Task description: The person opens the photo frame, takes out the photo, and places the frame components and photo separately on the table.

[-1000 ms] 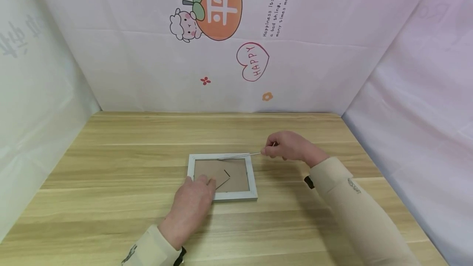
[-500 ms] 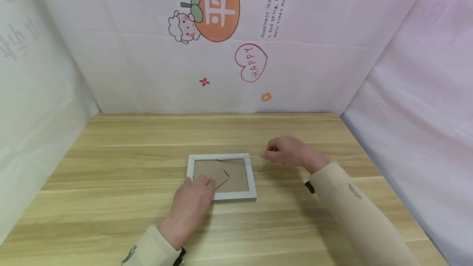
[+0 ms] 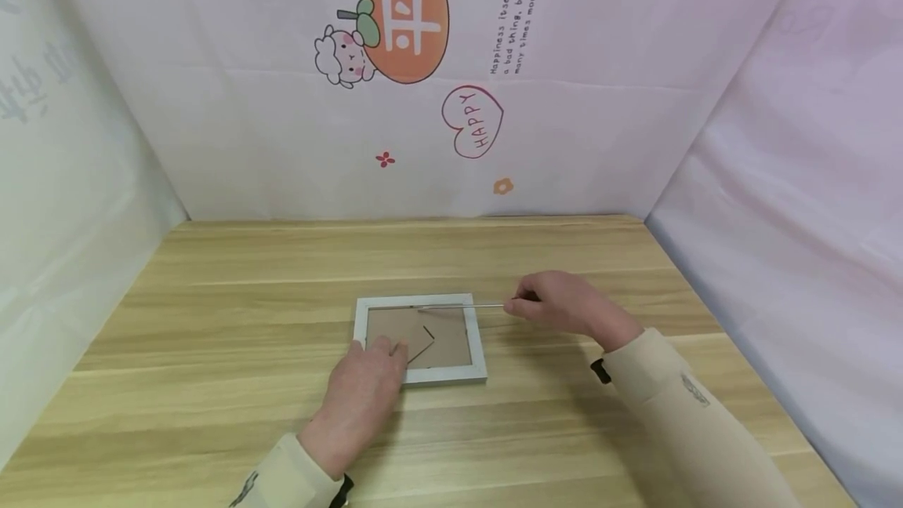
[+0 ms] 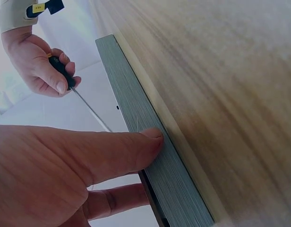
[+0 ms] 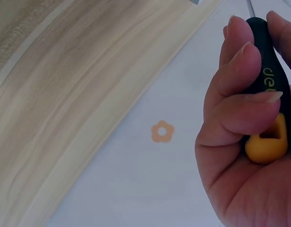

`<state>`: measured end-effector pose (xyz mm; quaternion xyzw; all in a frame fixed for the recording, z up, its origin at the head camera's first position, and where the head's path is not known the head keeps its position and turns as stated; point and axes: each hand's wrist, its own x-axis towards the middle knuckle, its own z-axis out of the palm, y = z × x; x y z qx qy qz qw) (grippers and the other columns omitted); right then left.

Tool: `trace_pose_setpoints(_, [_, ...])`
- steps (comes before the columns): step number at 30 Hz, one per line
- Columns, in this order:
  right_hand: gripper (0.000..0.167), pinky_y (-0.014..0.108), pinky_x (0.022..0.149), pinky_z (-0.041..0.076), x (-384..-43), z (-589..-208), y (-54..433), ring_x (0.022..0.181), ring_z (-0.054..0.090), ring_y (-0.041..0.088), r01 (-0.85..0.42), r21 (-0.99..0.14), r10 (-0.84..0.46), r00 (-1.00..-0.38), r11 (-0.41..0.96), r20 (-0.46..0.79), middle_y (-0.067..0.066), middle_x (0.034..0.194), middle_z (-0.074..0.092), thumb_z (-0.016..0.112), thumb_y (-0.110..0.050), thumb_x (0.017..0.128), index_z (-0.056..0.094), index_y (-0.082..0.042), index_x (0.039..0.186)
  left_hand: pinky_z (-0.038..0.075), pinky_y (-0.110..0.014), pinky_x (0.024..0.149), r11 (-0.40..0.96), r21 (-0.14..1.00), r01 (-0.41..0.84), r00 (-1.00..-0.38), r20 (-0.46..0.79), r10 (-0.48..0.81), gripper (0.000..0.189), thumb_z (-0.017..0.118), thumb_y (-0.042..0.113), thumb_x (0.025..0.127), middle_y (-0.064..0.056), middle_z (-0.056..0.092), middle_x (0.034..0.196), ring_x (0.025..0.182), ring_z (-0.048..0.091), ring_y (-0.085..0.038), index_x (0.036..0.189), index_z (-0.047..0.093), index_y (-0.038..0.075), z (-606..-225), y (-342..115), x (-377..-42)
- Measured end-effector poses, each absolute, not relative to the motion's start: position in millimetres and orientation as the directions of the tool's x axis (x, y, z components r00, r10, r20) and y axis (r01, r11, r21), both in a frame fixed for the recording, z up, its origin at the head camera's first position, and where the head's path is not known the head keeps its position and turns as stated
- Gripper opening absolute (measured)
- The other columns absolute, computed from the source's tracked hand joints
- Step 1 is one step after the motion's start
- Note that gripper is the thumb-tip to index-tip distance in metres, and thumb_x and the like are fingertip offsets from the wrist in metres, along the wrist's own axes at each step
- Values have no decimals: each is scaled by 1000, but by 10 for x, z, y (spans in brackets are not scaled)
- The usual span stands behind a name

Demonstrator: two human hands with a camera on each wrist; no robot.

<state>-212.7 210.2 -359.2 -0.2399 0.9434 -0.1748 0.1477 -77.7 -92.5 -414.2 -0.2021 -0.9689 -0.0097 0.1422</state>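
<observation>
A picture frame (image 3: 478, 347) with a pale border lies back side up on the table, its brown backing board (image 3: 453, 350) showing. My left hand (image 3: 363, 386) pinches the near left part of the frame, fingers over the backing and thumb against the outer side (image 4: 136, 94), as the left wrist view shows. My right hand (image 3: 557, 302) grips a screwdriver (image 5: 264, 61) with a dark green handle and yellow end. Its thin metal shaft reaches left across the frame's far right corner, and the tip is at the backing's far edge, close to a small dark tab (image 3: 412, 306).
The wood-grain table (image 3: 247, 320) extends around the frame on all sides. White printed cloth (image 3: 296, 147) hangs behind it and along both sides. Dark slits (image 3: 422, 353) mark the middle of the backing.
My right hand has come slightly nearer to me, swinging the screwdriver's shaft from slanted to nearly level across the view. The tip has left the small dark tab slightly. My left hand keeps its hold.
</observation>
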Motion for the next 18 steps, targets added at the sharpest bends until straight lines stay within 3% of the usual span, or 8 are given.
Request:
trace_pose_setpoints(6, [36, 39, 81, 54, -2068, -3555, 2128, 87, 63, 14, -331, -397, -419, -894, 856, -158, 0, 105, 72, 55, -41, 107, 72, -11, 117, 48, -36, 56, 922, -32, 385, -886, 266, 379, 34, 76, -3, 82, -11, 68, 88, 67, 56, -21, 116, 74, 1, -4128, -919, -772])
trace_pose_setpoints(12, [45, 47, 89, 52, -2092, -3564, 2175, 97, 62, 25, -217, -390, -306, -934, 895, -183, 17, 128, 67, 39, -29, 112, 56, 1, 140, 50, -37, 56, 923, -39, 384, -881, 285, 378, 33, 76, -2, 82, -11, 69, 88, 68, 58, -22, 115, 75, 1, -4134, -917, -757])
trace_pose_setpoints(15, [47, 49, 87, 51, -2127, -3589, 2218, 95, 61, 27, -189, -358, -263, -950, 915, -171, 24, 133, 64, 34, -25, 112, 51, 6, 144, 49, -37, 56, 921, -40, 387, -876, 295, 381, 32, 76, -2, 82, -11, 69, 89, 69, 58, -22, 115, 75, 1, -4141, -916, -755])
trace_pose_setpoints(18, [46, 47, 81, 52, -2165, -3634, 2276, 88, 60, 28, -176, -314, -229, -963, 933, -140, 27, 126, 67, 34, -21, 111, 52, 10, 140, 49, -36, 55, 920, -47, 390, -873, 297, 386, 33, 77, -2, 82, -12, 69, 89, 69, 58, -21, 115, 75, 0, -4144, -913, -755])
